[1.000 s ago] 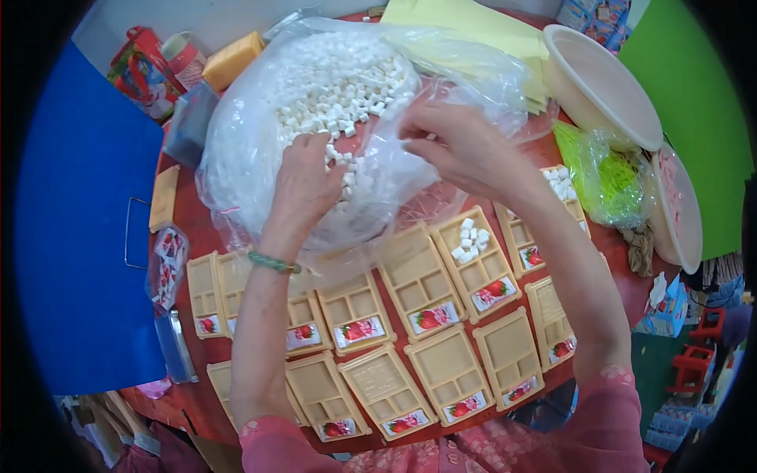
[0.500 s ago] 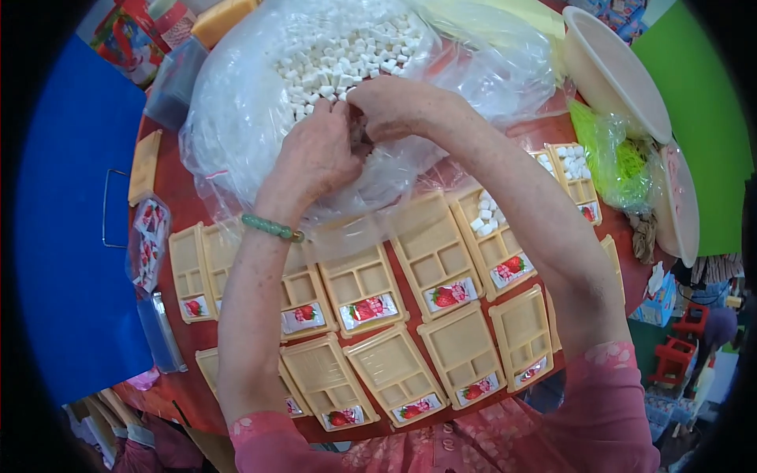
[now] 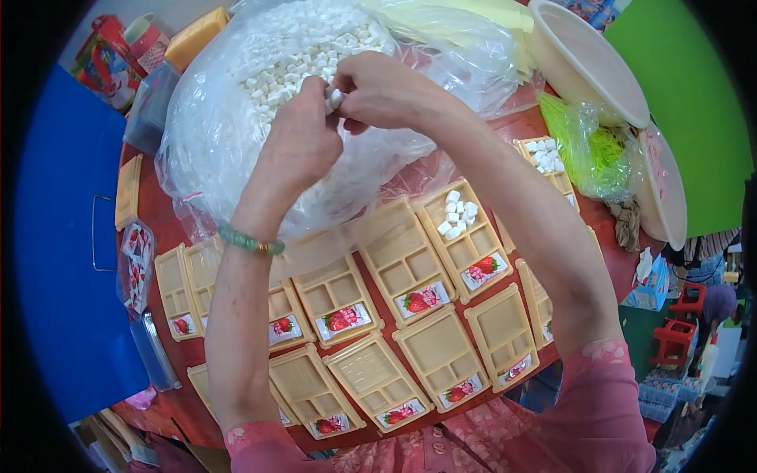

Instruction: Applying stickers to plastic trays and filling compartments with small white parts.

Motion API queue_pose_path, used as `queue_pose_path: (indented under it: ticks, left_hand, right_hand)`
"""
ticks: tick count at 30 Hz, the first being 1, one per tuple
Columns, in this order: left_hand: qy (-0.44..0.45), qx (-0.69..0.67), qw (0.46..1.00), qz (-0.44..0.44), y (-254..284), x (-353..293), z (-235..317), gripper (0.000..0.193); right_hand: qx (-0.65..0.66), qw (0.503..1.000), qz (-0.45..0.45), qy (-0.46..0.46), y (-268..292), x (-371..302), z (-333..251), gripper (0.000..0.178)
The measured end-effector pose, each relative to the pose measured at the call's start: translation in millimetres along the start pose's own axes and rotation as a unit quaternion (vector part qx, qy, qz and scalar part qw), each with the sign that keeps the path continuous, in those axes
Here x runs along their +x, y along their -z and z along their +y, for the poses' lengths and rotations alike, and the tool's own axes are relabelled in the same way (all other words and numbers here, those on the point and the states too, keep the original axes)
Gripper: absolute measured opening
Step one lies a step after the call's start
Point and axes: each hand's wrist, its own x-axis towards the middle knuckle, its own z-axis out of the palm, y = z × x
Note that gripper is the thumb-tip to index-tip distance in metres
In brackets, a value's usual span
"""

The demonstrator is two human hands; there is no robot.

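My left hand (image 3: 302, 134), below a green bead bracelet (image 3: 251, 240), is curled in front of the heap of small white marshmallows (image 3: 309, 57). My right hand (image 3: 380, 93) meets it from the right with bent fingers. A few white marshmallows (image 3: 335, 99) show between the two hands, held at the fingers; how many lie inside the palms is hidden. The heap sits in a large clear plastic bag (image 3: 206, 118), spread open under both hands. Nearest below is a beige compartment tray (image 3: 482, 244) with several marshmallows in its large section and a strawberry-printed sachet in a small one.
More beige trays (image 3: 432, 347) with sachets stand in two rows on the red table (image 3: 394, 183). A further tray of marshmallows (image 3: 546, 156) is at the right. Pale basins (image 3: 591, 63) and bright green packing (image 3: 603, 150) lie beyond it. A tub of sachets (image 3: 136, 268) is at the left edge.
The view has shifted, so the trays and bag sit differently in it. Both hands have come up slightly over the bag, and white marshmallows now show between the fingers.
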Motion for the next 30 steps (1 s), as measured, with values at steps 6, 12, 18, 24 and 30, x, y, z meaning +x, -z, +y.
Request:
queue_pose_path:
  ticks: [6, 12, 18, 24, 30]
  left_hand:
    - [-0.056, -0.080, 0.994, -0.049, -15, -35, 75, 0.018]
    - [-0.082, -0.121, 0.978, -0.146, -67, -58, 76, 0.019]
    - [-0.109, -0.103, 0.978, -0.144, -78, -61, 69, 0.025]
    - [-0.132, -0.059, 0.974, -0.177, -75, -57, 60, 0.034]
    - [-0.137, -0.043, 0.971, -0.189, -71, -54, 59, 0.033]
  right_hand:
    - [0.017, 0.998, 0.058, -0.008, 27, -91, 23, 0.015]
    - [0.205, 0.975, -0.010, -0.082, 10, -146, 69, 0.014]
    - [0.146, 0.985, 0.002, -0.089, 3, -157, 81, 0.020]
    - [0.014, 0.999, 0.029, -0.006, 7, -160, 77, 0.028]
    - [-0.013, 0.998, 0.052, 0.046, 4, -160, 80, 0.030]
